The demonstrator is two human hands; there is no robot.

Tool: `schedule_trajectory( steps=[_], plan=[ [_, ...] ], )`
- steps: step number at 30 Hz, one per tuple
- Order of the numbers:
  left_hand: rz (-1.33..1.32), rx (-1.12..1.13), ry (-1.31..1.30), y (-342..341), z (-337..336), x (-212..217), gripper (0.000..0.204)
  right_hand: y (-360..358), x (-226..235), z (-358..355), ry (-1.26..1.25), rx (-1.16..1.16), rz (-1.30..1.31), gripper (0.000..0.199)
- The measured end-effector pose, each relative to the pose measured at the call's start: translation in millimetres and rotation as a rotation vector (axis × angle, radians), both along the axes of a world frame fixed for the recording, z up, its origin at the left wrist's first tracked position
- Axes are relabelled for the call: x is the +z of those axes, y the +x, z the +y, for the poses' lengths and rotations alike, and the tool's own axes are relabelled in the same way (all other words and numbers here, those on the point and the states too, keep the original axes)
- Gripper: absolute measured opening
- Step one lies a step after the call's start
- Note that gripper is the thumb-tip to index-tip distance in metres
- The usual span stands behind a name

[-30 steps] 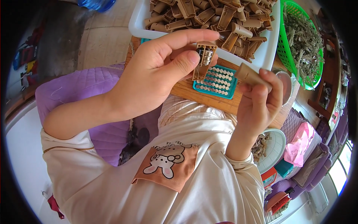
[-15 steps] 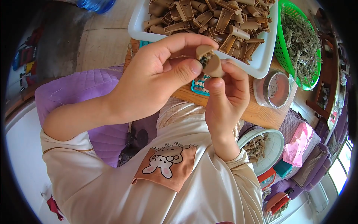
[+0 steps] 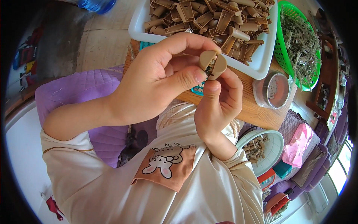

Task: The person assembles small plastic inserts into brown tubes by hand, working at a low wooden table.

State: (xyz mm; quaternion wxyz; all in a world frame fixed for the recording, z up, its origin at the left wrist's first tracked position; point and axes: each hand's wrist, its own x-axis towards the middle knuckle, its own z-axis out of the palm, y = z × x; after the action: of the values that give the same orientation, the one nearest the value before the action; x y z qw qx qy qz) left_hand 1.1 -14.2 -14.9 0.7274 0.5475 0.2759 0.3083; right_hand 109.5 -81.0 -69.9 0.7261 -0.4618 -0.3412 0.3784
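Observation:
A small tan plastic part (image 3: 218, 66) with rounded end pieces and a dark, fine inside is held up between my hands. My left hand (image 3: 164, 72) pinches it with thumb and fingertips from the left. From below and right, my right hand (image 3: 220, 102) grips it too, its thumb near the lower edge. Just behind and beneath the fingers, a blue-green tray (image 3: 195, 90) with small round pieces is mostly hidden. Beyond my hands, a white bin (image 3: 266, 63) holds a heap of similar tan half-round plastic parts (image 3: 223, 22).
On the wooden table (image 3: 268, 117) a clear round container (image 3: 277, 90) stands at the right. Past it is a green basket (image 3: 280, 52) of grey-green tangled pieces. Lower right sits a pale basin (image 3: 275, 155) with tan parts, near a pink bag (image 3: 298, 145).
The tan part has been turned, so its round end and gap now face up more. My right hand has shifted left and slightly down; my left hand has barely moved.

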Motion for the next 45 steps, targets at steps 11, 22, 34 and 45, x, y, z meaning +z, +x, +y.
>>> schedule_trajectory(
  steps=[11, 22, 34, 45],
  plan=[
    [0.011, 0.046, 0.018, 1.1, -9.1, -4.5, 0.036, -8.6, -7.3, 4.5, 0.019, -0.057, -0.037, 0.026],
    [0.331, -0.027, 0.295, -4.1, -4.5, -2.4, 0.042, -16.0, -2.3, 5.6, -0.082, 0.148, -0.474, 0.018],
    [0.107, -0.120, 0.231, -2.0, -3.8, -12.8, 0.046, 16.0, -5.5, 4.5, -0.039, 0.404, -0.471, 0.025],
    [0.051, -0.079, -0.643, -2.3, 14.0, -10.7, 0.043, 216.9, -24.6, -9.8, -0.549, -0.368, -0.764, 0.018]
  ],
)
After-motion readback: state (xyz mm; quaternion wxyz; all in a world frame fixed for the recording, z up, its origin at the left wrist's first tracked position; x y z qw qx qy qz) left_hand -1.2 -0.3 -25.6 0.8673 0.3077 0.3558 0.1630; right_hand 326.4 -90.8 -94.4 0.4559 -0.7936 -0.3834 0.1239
